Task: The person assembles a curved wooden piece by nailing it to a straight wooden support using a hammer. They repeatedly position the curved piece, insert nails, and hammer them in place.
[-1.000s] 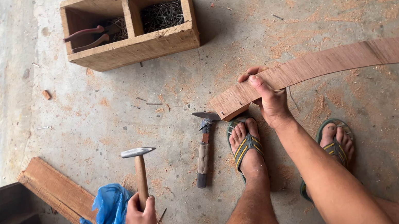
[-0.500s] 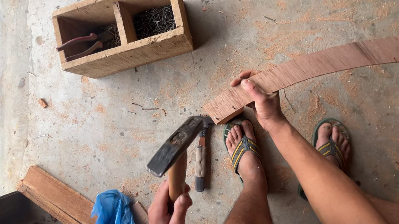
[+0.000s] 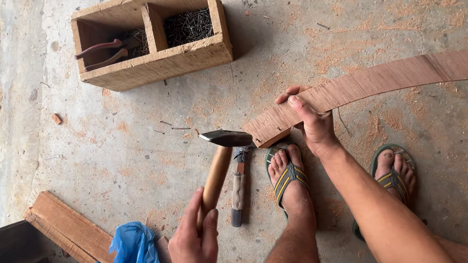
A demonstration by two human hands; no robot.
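Looking down, I see my left hand [image 3: 193, 254] wrapped around the wooden handle of a hammer [image 3: 220, 158], its metal head touching or just beside the near end of a long curved wooden strip [image 3: 374, 84]. My right hand [image 3: 313, 121] is clamped on that same end, thumb on top. A second hammer [image 3: 239, 187] lies on the concrete floor [image 3: 125, 140] beside my left sandalled foot [image 3: 287, 178]. Farther off sits a wooden box [image 3: 150, 33] holding what look like nails, and pliers [image 3: 104, 52].
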